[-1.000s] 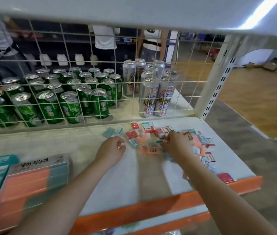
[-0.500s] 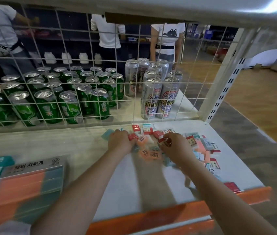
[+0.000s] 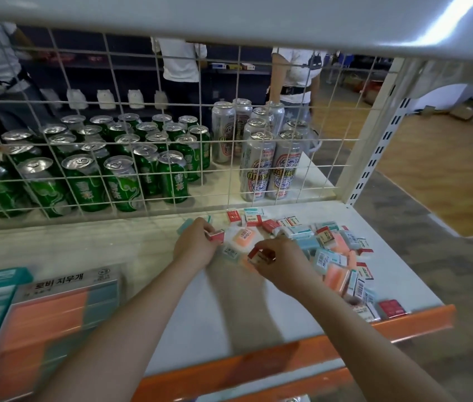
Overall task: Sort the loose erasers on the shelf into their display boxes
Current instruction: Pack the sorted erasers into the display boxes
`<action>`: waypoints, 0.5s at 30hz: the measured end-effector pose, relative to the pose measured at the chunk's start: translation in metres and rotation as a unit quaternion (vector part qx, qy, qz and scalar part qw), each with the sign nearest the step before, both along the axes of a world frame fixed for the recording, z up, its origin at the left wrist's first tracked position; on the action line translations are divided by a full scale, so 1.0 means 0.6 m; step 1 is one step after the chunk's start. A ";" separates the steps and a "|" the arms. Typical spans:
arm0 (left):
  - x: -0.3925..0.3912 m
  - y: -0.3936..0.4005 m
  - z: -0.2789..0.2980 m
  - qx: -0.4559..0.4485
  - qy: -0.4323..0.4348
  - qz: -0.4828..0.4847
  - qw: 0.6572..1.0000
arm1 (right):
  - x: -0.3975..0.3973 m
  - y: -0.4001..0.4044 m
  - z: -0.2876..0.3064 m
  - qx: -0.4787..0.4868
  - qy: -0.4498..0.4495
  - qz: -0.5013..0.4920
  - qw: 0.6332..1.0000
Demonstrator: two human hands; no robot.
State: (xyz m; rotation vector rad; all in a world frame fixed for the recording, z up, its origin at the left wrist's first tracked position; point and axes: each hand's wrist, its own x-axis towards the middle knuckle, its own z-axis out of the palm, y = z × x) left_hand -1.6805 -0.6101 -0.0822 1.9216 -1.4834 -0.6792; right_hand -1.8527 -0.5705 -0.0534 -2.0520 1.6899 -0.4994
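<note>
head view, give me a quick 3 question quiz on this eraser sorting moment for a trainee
1. True or false: the left hand holds a red-sleeved eraser.
2. What does the right hand grip? A) a green can B) a red-sleeved eraser C) nothing
3. On which side of the shelf does the display box lie, seen from the person?

Key:
1. True
2. B: a red-sleeved eraser, above the loose erasers
3. The left, apart from the pile
</note>
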 end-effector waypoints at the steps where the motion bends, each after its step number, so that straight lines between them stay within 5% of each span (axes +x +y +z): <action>1: 0.011 0.009 0.002 -0.015 0.003 0.001 1.000 | 0.007 0.006 -0.001 0.004 0.004 0.005 1.000; 15: 0.085 0.145 -0.011 -0.028 -0.072 -0.132 0.988 | 0.052 0.072 -0.036 0.035 0.009 0.004 0.999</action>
